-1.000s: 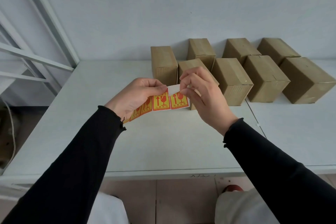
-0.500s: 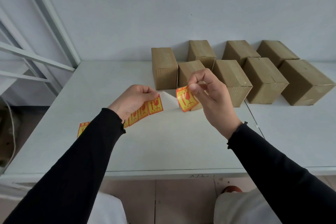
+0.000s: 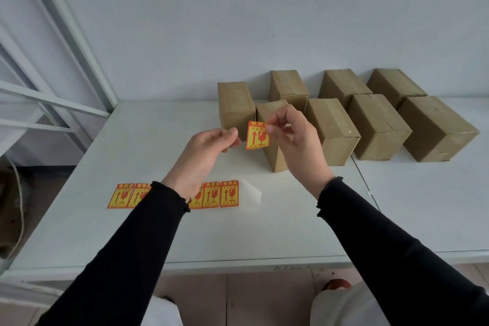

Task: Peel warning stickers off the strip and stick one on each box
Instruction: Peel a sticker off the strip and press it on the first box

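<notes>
My right hand (image 3: 296,140) pinches one peeled yellow-and-red warning sticker (image 3: 257,136) by its upper right corner, in the air in front of the nearest brown box (image 3: 275,156). My left hand (image 3: 205,156) is raised just left of the sticker, thumb and forefinger close together, holding nothing I can see. The sticker strip (image 3: 219,194) lies flat on the white table (image 3: 148,230), partly hidden under my left forearm, its bare backing end (image 3: 251,193) curling up at the right. Several more brown boxes (image 3: 378,127) stand in two rows behind.
A tall box (image 3: 234,107) stands at the left end of the rows. A white metal frame (image 3: 53,61) rises at the table's left. A seam (image 3: 366,188) splits the table into two tops. The wall runs close behind the boxes.
My left hand let go of the strip, which now lies flat on the table, and rose toward the sticker. My right hand lifted the peeled sticker up in front of the nearest box.
</notes>
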{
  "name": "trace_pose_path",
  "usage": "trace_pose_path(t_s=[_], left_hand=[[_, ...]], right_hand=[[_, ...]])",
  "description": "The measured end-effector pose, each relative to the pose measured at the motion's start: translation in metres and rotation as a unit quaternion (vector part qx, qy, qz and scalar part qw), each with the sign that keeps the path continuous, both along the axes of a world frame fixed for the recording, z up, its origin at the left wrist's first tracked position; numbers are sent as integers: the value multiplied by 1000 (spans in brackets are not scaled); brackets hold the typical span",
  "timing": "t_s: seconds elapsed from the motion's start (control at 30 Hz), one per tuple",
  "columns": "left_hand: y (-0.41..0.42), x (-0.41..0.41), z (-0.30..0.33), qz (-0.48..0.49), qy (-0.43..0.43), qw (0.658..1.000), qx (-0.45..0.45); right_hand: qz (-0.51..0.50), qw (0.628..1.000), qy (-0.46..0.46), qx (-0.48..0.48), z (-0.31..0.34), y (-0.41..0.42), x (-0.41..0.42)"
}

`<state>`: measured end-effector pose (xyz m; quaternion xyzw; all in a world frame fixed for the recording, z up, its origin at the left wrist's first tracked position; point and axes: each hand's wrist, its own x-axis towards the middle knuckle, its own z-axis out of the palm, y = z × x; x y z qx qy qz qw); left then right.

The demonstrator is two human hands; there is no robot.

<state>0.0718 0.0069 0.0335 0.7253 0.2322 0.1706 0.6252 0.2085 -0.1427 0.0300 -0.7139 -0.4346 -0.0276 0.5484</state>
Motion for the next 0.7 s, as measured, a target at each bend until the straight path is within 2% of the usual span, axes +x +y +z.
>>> trace_pose_path(t_s=[0.17, 0.3, 0.57, 0.7], left_hand=[[-9, 3, 18, -22, -18, 999, -30], [-2, 13, 20, -17, -17, 999, -21], [45, 70, 25, 45, -7, 995, 90], [79, 107, 27, 73, 23, 991, 107]], right_hand=[[2, 1000, -9, 3, 7, 11, 5], [-3, 1000, -5, -6, 10, 18, 12], [-6, 997, 41, -64, 38, 80, 70], [-19, 990, 63, -127, 40, 126, 108]])
